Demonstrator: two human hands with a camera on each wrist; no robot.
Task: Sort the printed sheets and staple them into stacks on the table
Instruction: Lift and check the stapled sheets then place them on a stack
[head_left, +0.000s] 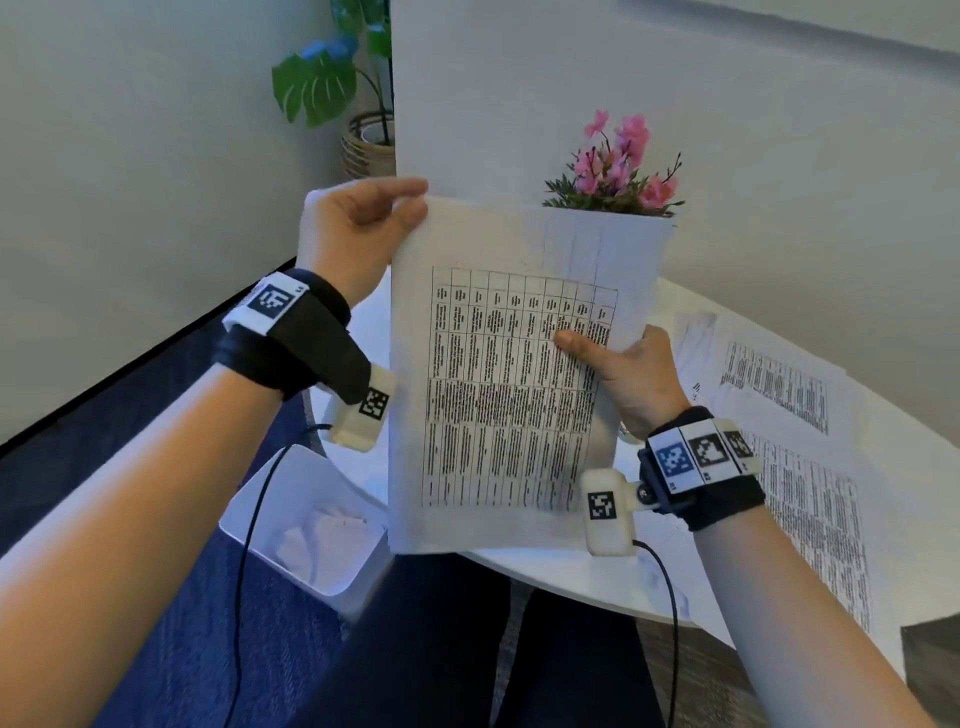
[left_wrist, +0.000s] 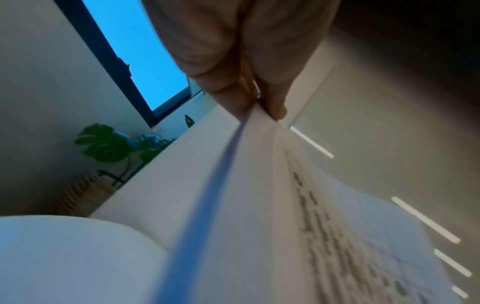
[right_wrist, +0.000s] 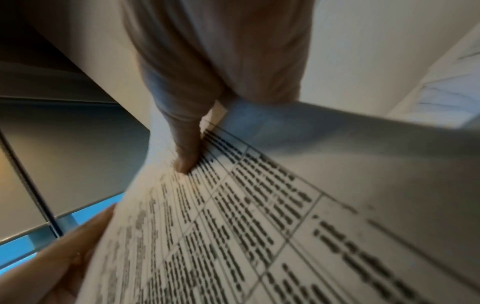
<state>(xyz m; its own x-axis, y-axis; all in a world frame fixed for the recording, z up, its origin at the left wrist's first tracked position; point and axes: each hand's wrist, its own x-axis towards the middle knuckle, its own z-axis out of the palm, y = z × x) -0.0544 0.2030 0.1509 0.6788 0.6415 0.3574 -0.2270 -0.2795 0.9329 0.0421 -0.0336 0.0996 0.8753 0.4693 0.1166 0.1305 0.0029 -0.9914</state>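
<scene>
While my left hand (head_left: 358, 234) pinches the top left corner of the printed sheets (head_left: 498, 395), my right hand (head_left: 631, 379) grips their right edge, thumb pressed flat on the table print. I hold them upright above the white table (head_left: 571, 577), where more printed pages (head_left: 810, 467) lie spread to my right.

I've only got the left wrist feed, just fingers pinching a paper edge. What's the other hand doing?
Observer: The right hand grips the held sheets at their right edge, thumb on the printed table.
Operator: Are they lying on the table?
Observer: No, they're lifted upright above the white table, with the left hand at the top left corner.
Operator: Any other paper around?
Observer: Yes, more printed sheets lie spread on the table to the right.
</scene>
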